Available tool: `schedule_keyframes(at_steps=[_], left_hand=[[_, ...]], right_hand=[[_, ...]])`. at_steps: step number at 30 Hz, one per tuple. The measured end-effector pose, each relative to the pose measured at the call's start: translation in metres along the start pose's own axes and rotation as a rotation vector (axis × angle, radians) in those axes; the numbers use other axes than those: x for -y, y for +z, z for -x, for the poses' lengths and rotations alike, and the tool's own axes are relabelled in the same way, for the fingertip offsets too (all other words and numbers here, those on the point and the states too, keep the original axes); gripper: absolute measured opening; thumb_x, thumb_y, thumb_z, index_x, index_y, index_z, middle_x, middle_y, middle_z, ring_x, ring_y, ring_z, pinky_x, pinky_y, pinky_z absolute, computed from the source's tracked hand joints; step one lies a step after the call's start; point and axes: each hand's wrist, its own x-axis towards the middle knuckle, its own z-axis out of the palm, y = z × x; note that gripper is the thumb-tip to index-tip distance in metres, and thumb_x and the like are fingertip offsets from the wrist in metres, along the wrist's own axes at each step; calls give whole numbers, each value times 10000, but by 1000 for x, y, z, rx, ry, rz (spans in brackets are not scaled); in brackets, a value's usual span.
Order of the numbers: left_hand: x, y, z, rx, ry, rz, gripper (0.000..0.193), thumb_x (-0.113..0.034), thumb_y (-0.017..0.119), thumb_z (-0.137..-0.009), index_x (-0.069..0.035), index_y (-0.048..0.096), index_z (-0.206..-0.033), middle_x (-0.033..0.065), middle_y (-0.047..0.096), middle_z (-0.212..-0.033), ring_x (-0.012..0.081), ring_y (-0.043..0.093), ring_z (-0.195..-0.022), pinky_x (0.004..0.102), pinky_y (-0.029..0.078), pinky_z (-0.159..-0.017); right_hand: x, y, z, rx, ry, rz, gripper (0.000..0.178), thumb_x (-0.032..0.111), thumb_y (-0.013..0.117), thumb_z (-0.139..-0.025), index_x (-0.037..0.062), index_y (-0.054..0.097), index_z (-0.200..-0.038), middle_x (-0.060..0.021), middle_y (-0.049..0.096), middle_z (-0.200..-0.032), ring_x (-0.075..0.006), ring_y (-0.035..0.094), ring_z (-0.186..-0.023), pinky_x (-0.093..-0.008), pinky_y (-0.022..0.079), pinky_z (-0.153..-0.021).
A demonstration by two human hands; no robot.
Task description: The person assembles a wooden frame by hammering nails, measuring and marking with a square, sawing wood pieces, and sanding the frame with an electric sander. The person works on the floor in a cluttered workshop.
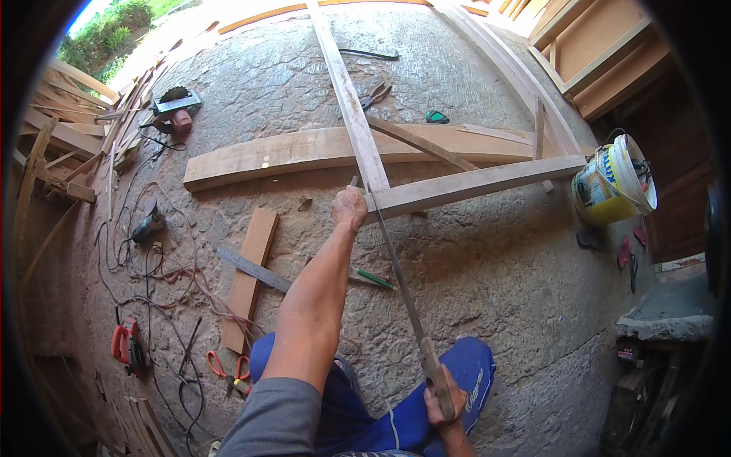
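Note:
My right hand (452, 402) is wrapped round the handle of a handsaw (402, 283), low in the view above my blue-clad knee. The saw's long, narrow blade slants up and away to the near corner of a wooden frame (472, 183), where its tip end meets the joint. At that same corner my left hand (350, 209) is closed on the end of the frame, just left of the blade. A small stub shows above its knuckles; the fingers' undersides are hidden. One long bar of the frame runs away from me, another off to the right.
A thick plank (282, 156) lies under the frame. A white bucket (609, 179) stands by its right corner. On the left are a circular saw (175, 114), a red power tool (128, 344), tangled cords, orange-handled pliers (228, 371), and a steel ruler (247, 265) across a short board (255, 236).

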Motion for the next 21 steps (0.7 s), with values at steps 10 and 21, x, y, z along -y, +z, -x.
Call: schedule_keyframes(at_steps=[10, 21], left_hand=[[-2, 24, 1, 61, 132, -78, 627, -392, 309, -1050, 68, 735, -1076, 328, 685, -1161, 462, 665, -1142, 511, 517, -1000], [-17, 4, -2, 0, 89, -53, 604, -379, 316, -1059, 58, 731, -1089, 301, 699, -1158, 471, 670, -1121, 514, 534, -975]], right_hand=[[-13, 81, -217, -156, -56, -286, 516, 32, 636, -823, -41, 601, -1333, -261, 668, -1263, -348, 731, -892, -379, 586, -786], [-33, 80, -201, -211, -244, -212, 562, 39, 646, -801, -54, 598, -1353, -259, 702, -1201, -335, 751, -886, -385, 588, -782]])
